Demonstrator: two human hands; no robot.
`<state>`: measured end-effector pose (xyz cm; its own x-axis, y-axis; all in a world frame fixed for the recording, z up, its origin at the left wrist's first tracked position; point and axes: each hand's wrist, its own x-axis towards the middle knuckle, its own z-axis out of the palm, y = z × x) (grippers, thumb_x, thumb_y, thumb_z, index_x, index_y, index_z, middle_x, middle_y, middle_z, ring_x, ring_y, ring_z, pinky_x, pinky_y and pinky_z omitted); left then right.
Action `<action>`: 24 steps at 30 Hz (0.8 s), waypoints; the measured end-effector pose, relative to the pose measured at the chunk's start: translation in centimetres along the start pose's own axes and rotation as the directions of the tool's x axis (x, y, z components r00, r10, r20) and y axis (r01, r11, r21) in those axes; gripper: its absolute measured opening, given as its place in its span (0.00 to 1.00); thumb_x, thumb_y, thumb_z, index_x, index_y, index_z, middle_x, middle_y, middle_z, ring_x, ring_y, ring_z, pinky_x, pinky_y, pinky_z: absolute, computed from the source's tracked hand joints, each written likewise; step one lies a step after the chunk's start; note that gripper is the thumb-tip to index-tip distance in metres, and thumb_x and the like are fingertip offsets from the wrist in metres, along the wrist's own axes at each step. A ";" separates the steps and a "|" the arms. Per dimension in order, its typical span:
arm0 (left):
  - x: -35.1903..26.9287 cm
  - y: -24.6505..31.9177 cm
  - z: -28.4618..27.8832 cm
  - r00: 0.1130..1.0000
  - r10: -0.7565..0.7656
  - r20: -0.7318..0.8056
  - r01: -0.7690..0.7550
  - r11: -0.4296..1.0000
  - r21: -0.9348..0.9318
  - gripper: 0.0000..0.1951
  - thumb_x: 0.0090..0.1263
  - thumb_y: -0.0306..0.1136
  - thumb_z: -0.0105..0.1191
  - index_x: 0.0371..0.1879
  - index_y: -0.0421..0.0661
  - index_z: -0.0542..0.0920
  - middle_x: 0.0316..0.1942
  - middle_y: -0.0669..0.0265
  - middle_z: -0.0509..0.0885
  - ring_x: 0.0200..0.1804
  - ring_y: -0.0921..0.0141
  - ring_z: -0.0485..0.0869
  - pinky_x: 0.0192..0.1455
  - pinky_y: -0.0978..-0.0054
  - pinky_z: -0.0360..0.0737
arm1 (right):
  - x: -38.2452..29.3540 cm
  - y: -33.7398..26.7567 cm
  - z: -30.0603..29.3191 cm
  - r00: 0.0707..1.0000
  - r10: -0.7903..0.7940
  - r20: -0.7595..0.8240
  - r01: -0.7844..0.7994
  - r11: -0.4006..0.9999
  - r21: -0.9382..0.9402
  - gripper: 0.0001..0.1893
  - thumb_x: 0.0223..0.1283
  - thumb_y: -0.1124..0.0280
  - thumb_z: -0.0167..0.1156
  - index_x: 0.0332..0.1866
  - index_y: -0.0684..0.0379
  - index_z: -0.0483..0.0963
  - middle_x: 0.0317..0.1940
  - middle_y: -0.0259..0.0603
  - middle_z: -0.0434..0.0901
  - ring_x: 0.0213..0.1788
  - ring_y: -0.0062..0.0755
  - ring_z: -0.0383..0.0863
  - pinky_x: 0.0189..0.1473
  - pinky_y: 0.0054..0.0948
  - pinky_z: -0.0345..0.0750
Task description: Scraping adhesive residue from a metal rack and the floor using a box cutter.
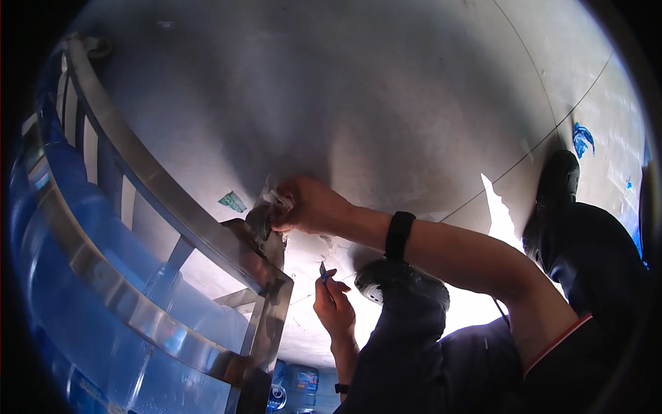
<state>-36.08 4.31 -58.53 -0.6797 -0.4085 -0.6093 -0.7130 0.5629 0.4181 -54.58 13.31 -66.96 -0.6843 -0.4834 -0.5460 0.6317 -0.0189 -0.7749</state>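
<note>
My right hand [315, 204], with a black band on its wrist, pinches a wad of pale, wispy material [278, 199]. It is against a dark caster wheel [257, 221] at the corner of a stainless steel rack [276, 295]. Lower down, my left hand [336, 313] holds a small pointed tool [324, 271] between thumb and fingers, its tip towards the wheel. The tool looks dark and blue; its exact kind is unclear. A gap separates the tip from the caster. My right fingers hide part of the wad.
Large blue water bottles [124, 259] lie inside the rack along the left. More bottles [302, 385] stand beyond its lower corner. A green scrap [232, 202] and a crumpled blue wrapper [583, 139] are on the pale floor [414, 103]. My shoes [558, 178] rest on that floor.
</note>
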 end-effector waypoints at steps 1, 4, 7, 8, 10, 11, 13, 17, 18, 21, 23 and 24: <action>0.0 -0.2 0.2 1.000 -0.004 0.004 0.004 1.000 -0.028 0.13 0.77 0.35 0.38 0.43 0.40 0.76 0.19 0.70 0.77 0.18 0.83 0.67 0.21 0.84 0.62 | 0.1 0.1 -0.1 1.000 0.006 -0.001 -0.006 1.000 0.004 0.17 0.42 0.63 0.69 0.35 0.63 0.78 0.27 0.47 0.81 0.34 0.37 0.83 0.40 0.33 0.75; 0.4 -0.7 0.5 1.000 0.001 0.019 0.000 0.999 -0.047 0.13 0.77 0.35 0.39 0.43 0.39 0.76 0.19 0.70 0.77 0.18 0.83 0.67 0.21 0.84 0.62 | 0.1 0.0 -0.3 0.996 0.084 0.026 -0.083 0.995 -0.050 0.16 0.43 0.63 0.68 0.35 0.64 0.79 0.27 0.47 0.82 0.33 0.36 0.82 0.39 0.32 0.75; 0.3 -0.4 0.2 1.000 -0.030 0.009 0.030 1.000 -0.006 0.13 0.77 0.34 0.39 0.43 0.39 0.76 0.19 0.71 0.76 0.18 0.83 0.67 0.22 0.84 0.62 | -0.3 0.2 -0.2 0.996 0.058 0.072 -0.061 0.998 0.035 0.17 0.45 0.62 0.69 0.36 0.65 0.79 0.26 0.48 0.81 0.32 0.36 0.82 0.39 0.32 0.74; 0.3 -0.5 0.2 0.999 -0.033 0.008 0.033 0.999 -0.006 0.13 0.77 0.34 0.39 0.43 0.39 0.76 0.19 0.71 0.76 0.18 0.83 0.67 0.22 0.84 0.62 | -0.4 0.3 0.0 0.997 0.017 0.073 -0.020 0.999 0.050 0.17 0.48 0.63 0.68 0.38 0.65 0.79 0.28 0.49 0.81 0.34 0.39 0.82 0.40 0.33 0.74; 0.5 -0.8 0.4 0.999 -0.031 0.007 0.032 0.999 -0.035 0.13 0.77 0.34 0.38 0.43 0.40 0.77 0.19 0.71 0.76 0.18 0.83 0.66 0.22 0.84 0.62 | -0.3 0.3 0.0 0.997 -0.024 0.071 0.020 0.998 0.061 0.16 0.50 0.63 0.68 0.39 0.64 0.79 0.30 0.50 0.81 0.36 0.42 0.82 0.42 0.34 0.74; 0.6 -0.7 0.5 0.999 -0.032 0.008 0.032 0.999 -0.037 0.13 0.77 0.34 0.38 0.43 0.40 0.77 0.19 0.71 0.76 0.18 0.83 0.66 0.22 0.84 0.62 | -0.2 0.1 0.2 0.990 -0.109 0.086 0.114 0.992 -0.053 0.15 0.53 0.65 0.66 0.41 0.64 0.78 0.33 0.51 0.80 0.39 0.46 0.81 0.43 0.37 0.74; 0.8 -0.7 0.5 0.999 -0.029 0.023 0.030 0.997 -0.069 0.14 0.77 0.34 0.38 0.42 0.39 0.77 0.19 0.71 0.76 0.18 0.83 0.66 0.22 0.84 0.61 | -0.2 0.1 0.7 0.975 -0.189 0.112 0.206 0.965 -0.160 0.14 0.55 0.66 0.64 0.42 0.64 0.76 0.37 0.51 0.79 0.42 0.50 0.80 0.45 0.39 0.74; 0.9 -0.6 0.1 0.998 -0.051 0.027 0.052 0.998 -0.038 0.13 0.77 0.34 0.38 0.43 0.38 0.76 0.19 0.71 0.75 0.19 0.83 0.66 0.22 0.84 0.61 | -1.2 0.7 0.7 0.953 -0.265 0.148 0.299 0.899 -0.319 0.12 0.59 0.71 0.59 0.46 0.63 0.70 0.42 0.51 0.75 0.46 0.55 0.77 0.47 0.45 0.73; 0.9 -0.9 0.0 0.999 -0.037 0.024 0.038 0.998 -0.048 0.14 0.77 0.34 0.38 0.43 0.39 0.77 0.19 0.68 0.77 0.19 0.79 0.71 0.22 0.81 0.65 | -1.7 0.8 0.5 0.953 -0.281 0.110 0.302 0.897 -0.325 0.12 0.59 0.72 0.58 0.46 0.63 0.69 0.42 0.51 0.75 0.45 0.55 0.77 0.45 0.45 0.74; 1.0 -1.1 -0.2 0.999 -0.035 0.015 0.036 0.998 -0.058 0.14 0.76 0.34 0.38 0.43 0.39 0.77 0.19 0.65 0.78 0.19 0.75 0.75 0.23 0.78 0.68 | -2.5 1.0 -0.6 0.962 -0.263 0.067 0.268 0.879 -0.395 0.14 0.59 0.71 0.59 0.48 0.61 0.68 0.42 0.50 0.75 0.44 0.52 0.78 0.42 0.43 0.76; 0.8 -1.3 -0.2 0.999 -0.045 0.010 0.046 0.997 -0.059 0.14 0.76 0.35 0.38 0.42 0.39 0.77 0.19 0.66 0.78 0.19 0.76 0.75 0.23 0.78 0.68 | -2.4 1.7 -0.3 0.899 -0.437 0.036 0.407 0.801 -0.438 0.16 0.58 0.70 0.60 0.49 0.60 0.68 0.42 0.46 0.76 0.42 0.49 0.79 0.38 0.41 0.77; 0.7 -1.5 -0.2 0.999 -0.053 0.013 0.053 0.996 -0.070 0.14 0.76 0.35 0.38 0.43 0.39 0.77 0.19 0.66 0.78 0.19 0.76 0.75 0.23 0.79 0.68 | -2.2 1.5 -0.2 0.899 -0.434 0.061 0.409 0.782 -0.471 0.15 0.58 0.70 0.61 0.50 0.59 0.69 0.41 0.44 0.76 0.41 0.47 0.80 0.37 0.41 0.78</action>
<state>-35.54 2.99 -59.45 -0.6390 -0.4282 -0.6390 -0.7586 0.4885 0.4312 -52.18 14.54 -66.95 -0.8668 -0.4800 -0.1352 0.0424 0.1992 -0.9790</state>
